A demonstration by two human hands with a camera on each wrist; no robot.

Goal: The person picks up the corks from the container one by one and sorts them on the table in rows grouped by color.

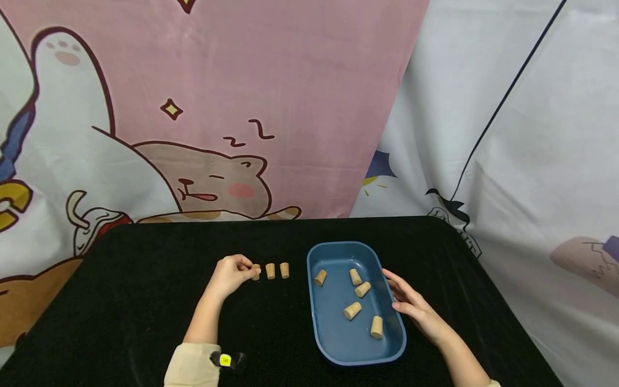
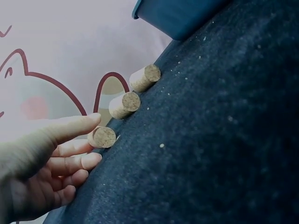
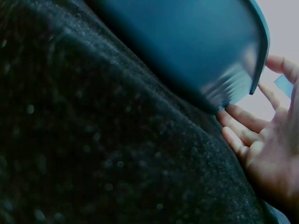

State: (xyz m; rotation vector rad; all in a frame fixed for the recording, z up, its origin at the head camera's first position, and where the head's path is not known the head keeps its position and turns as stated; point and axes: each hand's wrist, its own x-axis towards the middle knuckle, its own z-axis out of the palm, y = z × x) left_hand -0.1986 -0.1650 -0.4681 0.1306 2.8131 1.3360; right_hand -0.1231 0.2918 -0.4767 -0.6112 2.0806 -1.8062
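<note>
At the left end of a row on the black cloth, my left hand pinches a cork between thumb and forefinger. Its other fingers are loosely bent beside the cloth. Just right of it stand a middle cork and a right-hand cork, a small gap apart. A blue rectangular tray holds several loose corks, among them one cork near its front right. My right hand touches the tray's right side, with thumb at the rim and fairly straight fingers against the outer wall.
The black cloth covers the table, with small pale crumbs scattered on it. Behind the table hangs a printed curtain with a sleeping cartoon animal. A black wrist strap with a yellow tag sits at the left sleeve.
</note>
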